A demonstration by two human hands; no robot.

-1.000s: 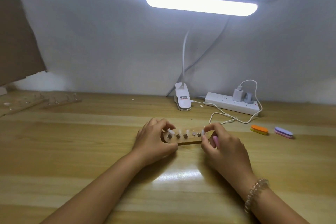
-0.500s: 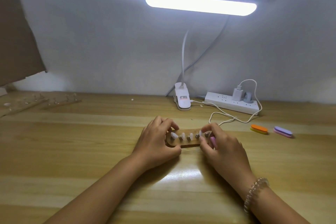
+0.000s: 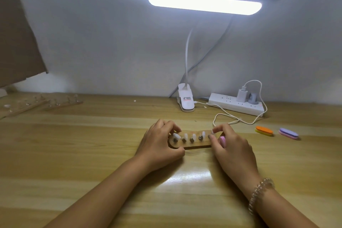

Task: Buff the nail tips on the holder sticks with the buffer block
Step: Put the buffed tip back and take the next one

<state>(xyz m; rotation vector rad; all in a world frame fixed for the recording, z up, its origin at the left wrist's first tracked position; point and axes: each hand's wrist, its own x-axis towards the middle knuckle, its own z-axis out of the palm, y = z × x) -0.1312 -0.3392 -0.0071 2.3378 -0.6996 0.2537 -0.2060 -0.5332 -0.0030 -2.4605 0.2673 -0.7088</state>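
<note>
A small wooden holder base (image 3: pixel 199 146) lies on the table between my hands, with several short sticks carrying pale nail tips (image 3: pixel 194 137) standing in a row. My left hand (image 3: pixel 159 146) grips the base's left end, fingers curled over the top and thumb under the front edge. My right hand (image 3: pixel 231 146) pinches the rightmost stick and its nail tip (image 3: pixel 212 131) between thumb and forefinger. A pink buffer block (image 3: pixel 222 140) is tucked in the same hand, mostly hidden by the fingers.
An orange buffer (image 3: pixel 264 130) and a purple buffer (image 3: pixel 288 133) lie to the right. A clip lamp base (image 3: pixel 186 100), power strip (image 3: pixel 236 104) and white cable (image 3: pixel 231 118) sit behind. More wooden holders (image 3: pixel 63 101) lie at the far left.
The holder base has tipped from tilted toward me to lying flatter, and shifted slightly right. My right fingers stay at the rightmost stick.
</note>
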